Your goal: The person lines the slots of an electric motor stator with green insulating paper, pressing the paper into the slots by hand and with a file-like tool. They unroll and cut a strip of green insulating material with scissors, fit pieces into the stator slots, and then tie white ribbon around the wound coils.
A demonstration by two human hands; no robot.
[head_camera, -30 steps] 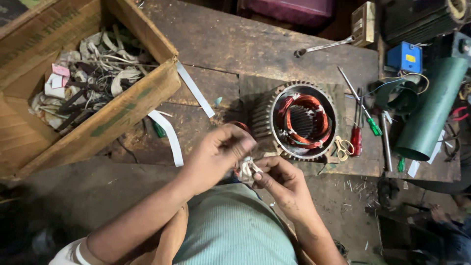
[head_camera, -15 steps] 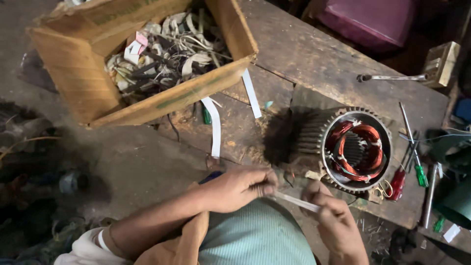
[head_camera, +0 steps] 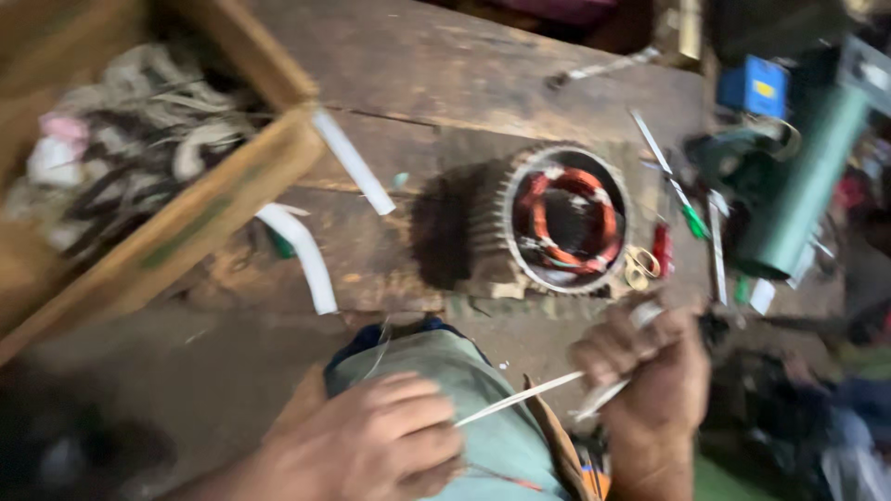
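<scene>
Both my hands are low in the frame, over my lap. Left hand (head_camera: pixel 376 441) at lower centre, fingers curled and pinched on one end of a thin white strip (head_camera: pixel 520 399). Right hand (head_camera: pixel 650 366) at lower right is fisted round the other end, with a second pale strip poking out above the knuckles. The strip runs taut between the two hands, slanting up to the right. The frame is motion-blurred, so I cannot say for sure whether it is insulating paper or sleeving.

Step in hand, as I judge it: straightening or sizing the strip before it goes to the stator.

The motor stator (head_camera: pixel 557 223) lies on its side on the wooden bench (head_camera: pixel 445 74), right of centre, with its open end toward me and orange-red windings showing inside. Two loose white strips (head_camera: pixel 325 218) lie on the bench to its left. A wooden crate (head_camera: pixel 218 209) of scraps takes up the upper left. Screwdrivers (head_camera: pixel 673 181) and a green roll (head_camera: pixel 803 186) are at the right.

Next move calls for keeping the strip flat and unkinked, and a steady two-handed grip while it is brought toward the stator's open end.
</scene>
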